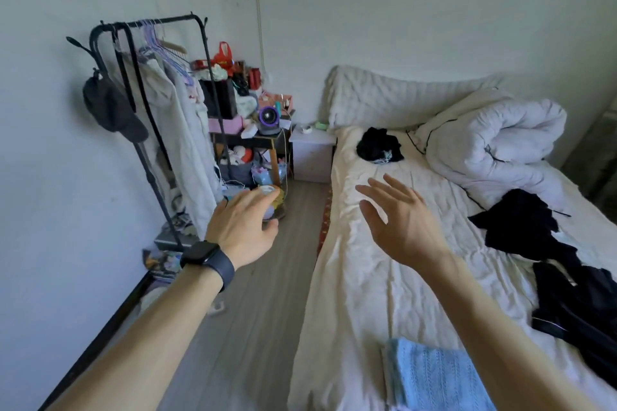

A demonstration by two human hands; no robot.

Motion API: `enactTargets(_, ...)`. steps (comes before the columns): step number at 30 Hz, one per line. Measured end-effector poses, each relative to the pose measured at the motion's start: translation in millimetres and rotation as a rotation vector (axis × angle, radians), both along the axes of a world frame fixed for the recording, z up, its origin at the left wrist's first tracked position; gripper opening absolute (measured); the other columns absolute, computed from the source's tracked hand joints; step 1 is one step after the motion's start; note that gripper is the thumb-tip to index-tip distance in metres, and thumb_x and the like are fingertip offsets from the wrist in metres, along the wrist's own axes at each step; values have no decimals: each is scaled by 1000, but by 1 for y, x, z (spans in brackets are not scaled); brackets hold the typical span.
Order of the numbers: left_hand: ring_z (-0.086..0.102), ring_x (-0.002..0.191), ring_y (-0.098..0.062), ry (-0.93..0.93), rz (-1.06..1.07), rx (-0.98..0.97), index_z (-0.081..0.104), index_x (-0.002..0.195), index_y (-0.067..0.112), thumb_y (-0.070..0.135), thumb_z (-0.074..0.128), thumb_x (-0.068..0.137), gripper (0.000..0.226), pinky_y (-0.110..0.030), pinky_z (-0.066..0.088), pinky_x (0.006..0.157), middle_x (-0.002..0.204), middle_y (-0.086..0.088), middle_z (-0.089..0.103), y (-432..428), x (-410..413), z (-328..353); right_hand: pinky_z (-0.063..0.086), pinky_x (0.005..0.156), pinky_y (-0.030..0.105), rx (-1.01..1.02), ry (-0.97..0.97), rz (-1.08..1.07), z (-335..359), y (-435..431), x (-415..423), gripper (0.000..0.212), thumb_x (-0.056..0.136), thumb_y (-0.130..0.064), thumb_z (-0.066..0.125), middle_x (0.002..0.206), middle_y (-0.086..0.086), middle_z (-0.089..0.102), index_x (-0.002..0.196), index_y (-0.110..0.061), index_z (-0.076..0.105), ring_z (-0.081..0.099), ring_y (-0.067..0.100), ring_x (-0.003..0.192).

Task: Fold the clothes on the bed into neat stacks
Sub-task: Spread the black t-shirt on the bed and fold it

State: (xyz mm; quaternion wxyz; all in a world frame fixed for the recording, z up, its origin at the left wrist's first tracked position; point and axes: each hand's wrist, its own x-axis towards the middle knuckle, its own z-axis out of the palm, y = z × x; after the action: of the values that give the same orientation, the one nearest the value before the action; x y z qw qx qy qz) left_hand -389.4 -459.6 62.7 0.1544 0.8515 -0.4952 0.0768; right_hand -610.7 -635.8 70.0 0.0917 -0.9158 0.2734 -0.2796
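The bed (360, 280) with a cream sheet fills the right half of the view. A small crumpled black garment (379, 145) lies near its head. A larger heap of black clothes (554, 264) sprawls along the right side. A folded light-blue knit (437, 377) sits at the near edge. My right hand (397, 220) hovers over the sheet, fingers spread, holding nothing. My left hand (243, 227), a dark watch on its wrist, is raised over the floor beside the bed, empty with fingers apart.
A rolled white duvet (500, 143) and a long pillow (394, 100) lie at the head of the bed. A black clothes rack (150, 117) with hanging garments stands at the left wall. A cluttered side table (253, 130) and a small white nightstand (312, 153) stand beyond it. Grey wooden floor (253, 310) runs between.
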Motion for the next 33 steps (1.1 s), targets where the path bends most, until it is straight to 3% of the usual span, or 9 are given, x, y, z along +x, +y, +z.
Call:
enactTargets(4,39,139,-22,-67,-20,-68,41,151,30,36,53,97,56,-43,36,111,150,3,47,8,49,27,34,118,49,-18,-43,-19,22,21,43,36,104,-34,52,148,-1,56,139,-28,62,37,24,149)
enactTargets(8,46,132,-22,-119,-61,-121,46,148,27,32,57,95,55,-43,39,106,144,3,52,-1,98,41,37,115,50,-80,-68,-37,35,12,82,34,103,-32,54,144,-2,60,136,-25,64,40,26,146)
enactTargets(12,48,131,-25,-207,-106,-149,56,142,26,31,61,93,50,-46,39,106,142,1,55,-28,159,52,41,112,51,-137,-129,-110,34,-22,126,33,101,-28,59,139,1,64,132,-23,68,46,31,142)
enactTargets(17,49,129,-24,-300,-137,-97,53,143,30,33,57,94,50,-45,38,105,139,3,56,-87,242,59,41,111,52,-108,-106,-195,21,-87,190,36,100,-30,58,140,7,63,135,-22,66,46,33,141)
enactTargets(21,46,134,-22,-296,-137,-61,50,145,33,35,54,94,51,-48,35,109,142,5,53,-150,310,65,51,101,53,-172,-184,-218,12,-149,240,34,103,-32,52,129,7,69,127,-17,70,54,36,131)
enactTargets(25,47,133,-23,-262,-165,-48,51,144,32,37,53,95,49,-48,38,106,142,4,54,-217,369,64,51,98,51,-132,-186,-284,2,-206,283,36,105,-34,48,127,5,70,127,-17,71,56,36,129)
enactTargets(33,48,131,-20,-128,-212,-73,52,143,32,39,54,96,48,-46,39,107,142,6,54,-370,458,28,46,102,49,-44,-117,-340,-25,-325,357,31,97,-22,65,126,1,71,127,-17,70,55,35,129)
